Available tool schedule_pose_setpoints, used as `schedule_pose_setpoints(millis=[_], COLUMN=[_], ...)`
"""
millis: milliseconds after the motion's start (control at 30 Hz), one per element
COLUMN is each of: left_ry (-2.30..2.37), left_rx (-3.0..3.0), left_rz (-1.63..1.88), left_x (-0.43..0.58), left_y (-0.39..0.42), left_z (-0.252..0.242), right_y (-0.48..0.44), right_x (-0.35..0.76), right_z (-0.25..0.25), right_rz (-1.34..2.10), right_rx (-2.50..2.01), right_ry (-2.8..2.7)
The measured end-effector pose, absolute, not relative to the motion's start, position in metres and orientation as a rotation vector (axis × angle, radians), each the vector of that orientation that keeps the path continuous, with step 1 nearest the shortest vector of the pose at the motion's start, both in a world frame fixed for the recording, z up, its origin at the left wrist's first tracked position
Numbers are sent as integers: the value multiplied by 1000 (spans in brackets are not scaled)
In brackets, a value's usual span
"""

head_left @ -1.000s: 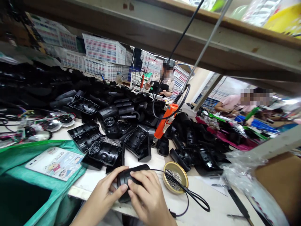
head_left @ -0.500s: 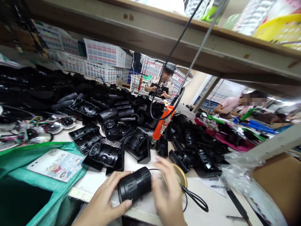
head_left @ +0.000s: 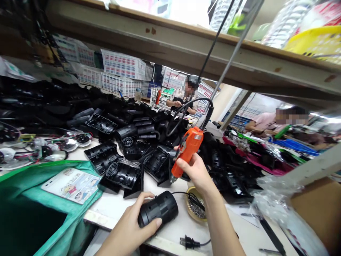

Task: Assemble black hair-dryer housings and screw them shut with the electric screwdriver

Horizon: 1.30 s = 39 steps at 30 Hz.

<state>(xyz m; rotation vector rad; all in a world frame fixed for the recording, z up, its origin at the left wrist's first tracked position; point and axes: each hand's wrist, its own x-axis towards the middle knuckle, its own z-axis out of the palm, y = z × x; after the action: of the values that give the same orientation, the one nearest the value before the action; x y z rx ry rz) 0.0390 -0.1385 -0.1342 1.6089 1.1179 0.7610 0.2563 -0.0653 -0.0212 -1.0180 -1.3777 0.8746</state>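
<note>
My left hand (head_left: 133, 224) grips a black ribbed cylindrical housing (head_left: 158, 209) lying on its side at the near edge of the white bench (head_left: 112, 206). A black cord runs from the housing to a plug (head_left: 188, 243) near the bench edge. My right hand (head_left: 193, 169) is wrapped round the orange electric screwdriver (head_left: 186, 151), which hangs on a coiled black cable from above, its tip pointing down-left. A small brass dish of screws (head_left: 195, 208) sits just below my right wrist.
Several black plastic shells (head_left: 125, 174) are piled across the bench behind. A green cloth (head_left: 32, 199) with a printed card (head_left: 71, 185) lies at left, small circuit parts (head_left: 61, 145) beyond it. A clear plastic bag (head_left: 277, 202) is at right. Two other people work further back.
My right hand left the black housing, rose and closed round the hanging orange screwdriver. The left hand kept hold of the housing, which now lies on its side.
</note>
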Motion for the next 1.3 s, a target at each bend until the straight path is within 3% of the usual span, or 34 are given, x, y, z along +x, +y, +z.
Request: schedule_pose_setpoints(millis=[400,900,1300], left_ry=[1125,1164,1126], left_rx=[1647,1485,1255], left_rz=[829,893,980], left_x=[38,49,58], left_y=[-134,-145,-144], left_z=[-152,-145,-130], right_y=[-102,-109,-109], right_x=[203,188,193], right_z=[-31,-60,-75], right_rz=[724,593,515], right_rx=[-859,-880,-596], right_ry=[-978,-1039,-1187])
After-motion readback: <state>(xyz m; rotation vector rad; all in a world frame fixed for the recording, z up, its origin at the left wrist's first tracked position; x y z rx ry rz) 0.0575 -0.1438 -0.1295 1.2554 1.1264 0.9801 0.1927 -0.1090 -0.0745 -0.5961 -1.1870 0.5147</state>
